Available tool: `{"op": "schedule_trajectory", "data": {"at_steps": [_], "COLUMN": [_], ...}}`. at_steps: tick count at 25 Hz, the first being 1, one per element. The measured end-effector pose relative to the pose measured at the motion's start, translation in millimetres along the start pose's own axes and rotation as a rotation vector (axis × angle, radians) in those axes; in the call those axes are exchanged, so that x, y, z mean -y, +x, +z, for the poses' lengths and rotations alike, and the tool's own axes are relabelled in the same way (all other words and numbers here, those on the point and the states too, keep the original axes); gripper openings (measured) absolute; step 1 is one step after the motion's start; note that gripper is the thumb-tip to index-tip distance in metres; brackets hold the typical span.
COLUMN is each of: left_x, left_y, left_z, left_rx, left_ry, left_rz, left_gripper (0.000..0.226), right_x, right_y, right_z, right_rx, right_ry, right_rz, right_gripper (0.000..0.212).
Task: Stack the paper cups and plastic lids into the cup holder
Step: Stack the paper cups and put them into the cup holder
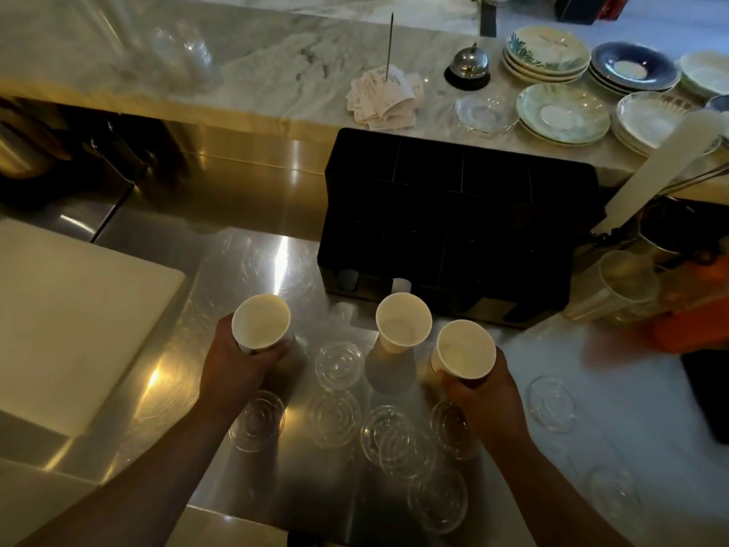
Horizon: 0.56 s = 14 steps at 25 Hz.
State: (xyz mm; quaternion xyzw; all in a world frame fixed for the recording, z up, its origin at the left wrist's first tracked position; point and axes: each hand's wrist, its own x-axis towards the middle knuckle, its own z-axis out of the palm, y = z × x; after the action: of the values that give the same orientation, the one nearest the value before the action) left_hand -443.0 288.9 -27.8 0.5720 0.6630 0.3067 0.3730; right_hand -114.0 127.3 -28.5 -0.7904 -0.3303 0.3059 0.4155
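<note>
Three white paper cups are in front of the black cup holder (453,215) on the steel counter. My left hand (236,361) is wrapped around the left paper cup (260,321). My right hand (485,396) grips the right paper cup (465,349). Between them the middle paper cup (402,323) stands upright and untouched. Several clear plastic lids (339,365) lie flat on the counter around and below my hands, some overlapping (398,440). One lid (552,402) lies apart at the right.
A white cutting board (79,321) fills the left. On the marble ledge behind are stacked saucers (564,112), a service bell (467,67) and a receipt spike with slips (384,96). Clear plastic cups (619,286) and an orange-sleeved person (686,309) are at the right.
</note>
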Motion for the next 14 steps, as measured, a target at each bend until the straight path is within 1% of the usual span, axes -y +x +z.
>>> {"op": "schedule_trajectory", "data": {"at_steps": [3, 5, 7, 10, 14], "left_x": [-14.0, -28.7, -43.9, -65.7, -84.9], "left_y": [-6.0, -12.5, -17.5, -20.9, -23.9], "left_z": [-1.7, -4.0, -6.1, -13.1, -23.3], "left_rx": [0.046, 0.076, 0.104, 0.135, 0.159], "left_ry": [0.054, 0.065, 0.057, 0.062, 0.026], "left_rz": [0.082, 0.157, 0.203, 0.264, 0.311], "left_gripper": [0.090, 0.084, 0.082, 0.081, 0.079], "right_x": [17.3, 38.9, 68.1, 127.8, 191.6], "right_y": [-0.3, -2.4, -3.6, -6.8, -11.7], "right_z": [-12.3, -24.7, -34.4, -38.7, -14.6], "right_rx": [-0.049, -0.069, -0.066, -0.005, 0.112], "right_ry": [0.037, 0.042, 0.039, 0.108, 0.177], "right_rz": [-0.036, -0.102, -0.187, -0.318, -0.400], "right_gripper": [0.074, 0.074, 0.073, 0.074, 0.077]}}
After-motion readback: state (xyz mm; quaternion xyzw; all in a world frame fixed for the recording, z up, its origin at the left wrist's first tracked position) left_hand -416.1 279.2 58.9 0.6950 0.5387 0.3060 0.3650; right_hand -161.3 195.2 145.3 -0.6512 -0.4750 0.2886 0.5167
